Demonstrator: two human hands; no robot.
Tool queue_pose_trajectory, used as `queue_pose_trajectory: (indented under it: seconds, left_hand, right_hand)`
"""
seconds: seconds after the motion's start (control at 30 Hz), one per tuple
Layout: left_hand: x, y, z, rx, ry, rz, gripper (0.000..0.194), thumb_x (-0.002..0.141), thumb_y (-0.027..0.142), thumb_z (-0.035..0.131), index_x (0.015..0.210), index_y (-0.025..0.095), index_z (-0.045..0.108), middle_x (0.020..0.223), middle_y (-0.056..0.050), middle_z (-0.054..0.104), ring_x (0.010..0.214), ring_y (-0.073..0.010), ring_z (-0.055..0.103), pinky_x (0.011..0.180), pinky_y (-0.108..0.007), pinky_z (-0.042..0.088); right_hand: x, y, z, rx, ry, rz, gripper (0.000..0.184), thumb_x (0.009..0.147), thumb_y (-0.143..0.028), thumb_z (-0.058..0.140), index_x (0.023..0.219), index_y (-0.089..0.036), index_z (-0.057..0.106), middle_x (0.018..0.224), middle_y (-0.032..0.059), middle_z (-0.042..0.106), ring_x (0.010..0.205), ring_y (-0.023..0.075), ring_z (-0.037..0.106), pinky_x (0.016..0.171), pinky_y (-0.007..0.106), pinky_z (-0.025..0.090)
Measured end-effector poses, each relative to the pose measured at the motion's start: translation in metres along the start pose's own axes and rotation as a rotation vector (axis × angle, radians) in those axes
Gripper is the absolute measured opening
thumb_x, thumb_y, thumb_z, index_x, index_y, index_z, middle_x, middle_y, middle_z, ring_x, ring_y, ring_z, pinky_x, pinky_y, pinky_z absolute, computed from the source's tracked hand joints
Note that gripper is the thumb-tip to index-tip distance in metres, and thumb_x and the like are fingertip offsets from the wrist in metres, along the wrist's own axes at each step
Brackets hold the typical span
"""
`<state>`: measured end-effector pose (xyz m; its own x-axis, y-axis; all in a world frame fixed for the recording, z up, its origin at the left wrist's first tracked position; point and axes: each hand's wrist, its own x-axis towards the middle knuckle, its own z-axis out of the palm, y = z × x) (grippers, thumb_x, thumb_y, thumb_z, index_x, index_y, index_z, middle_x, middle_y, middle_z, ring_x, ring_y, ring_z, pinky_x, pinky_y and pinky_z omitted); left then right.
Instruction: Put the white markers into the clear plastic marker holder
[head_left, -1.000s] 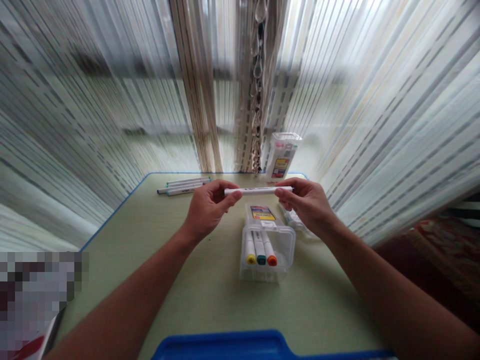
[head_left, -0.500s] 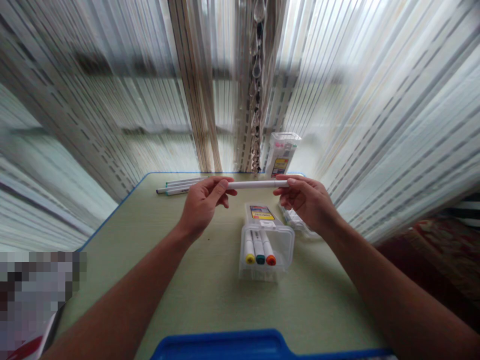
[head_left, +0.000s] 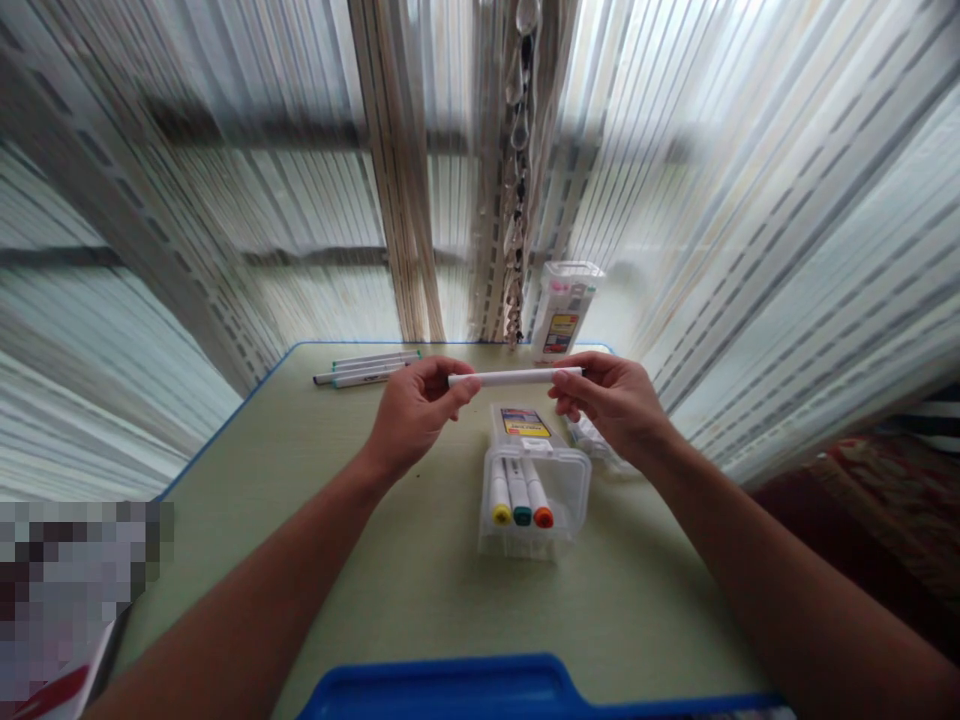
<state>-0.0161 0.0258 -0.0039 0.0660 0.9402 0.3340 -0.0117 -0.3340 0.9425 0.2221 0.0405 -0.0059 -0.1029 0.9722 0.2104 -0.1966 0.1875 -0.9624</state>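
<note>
Seemingly the work stood partway: three markers (head_left: pixel 520 490) lay in the open clear case (head_left: pixel 579 500), several loose markers (head_left: pixel 367 370) rested on the far left of the tabletop (head_left: pixel 420 590), and one white marker (head_left: pixel 516 377) was raised above it, its ends pinched by the left hand (head_left: pixel 416 410) and right hand (head_left: pixel 619 400). Yellow-panelled labels marked the case and an upright container (head_left: pixel 559 305), their lettering too small to read.
</note>
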Motion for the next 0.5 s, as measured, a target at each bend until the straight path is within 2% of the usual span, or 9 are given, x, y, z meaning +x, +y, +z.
queue_pose_trajectory:
  seconds: [0.27,0.5]
  left_hand:
    - [-0.0001,-0.0033,0.0019,0.036,-0.032,0.012,0.024,0.075,0.032,0.084,0.082,0.012,0.072,0.066,0.000,0.067,0.052,-0.0075,0.056,0.049,-0.019,0.045]
    - [0.0025,-0.0069,-0.0022,-0.110,-0.001,-0.046,0.024,0.081,0.030,0.079,0.094,0.011,0.073,0.078,-0.006,0.076,0.055,-0.0082,0.059,0.055,-0.022,0.051]
  right_hand:
    - [-0.0005,0.0033,-0.0017,-0.056,-0.008,-0.032,0.037,0.058,-0.036,0.098,0.077,-0.017,0.072,0.058,0.0006,0.069,0.045,0.0114,0.061,0.038,0.020,0.043]
    - [0.0012,0.0006,-0.0061,0.041,-0.009,0.058,0.027,0.069,-0.036,0.091,0.083,-0.016,0.079,0.069,0.0059,0.076,0.047,0.0103,0.062,0.040,0.019,0.045]
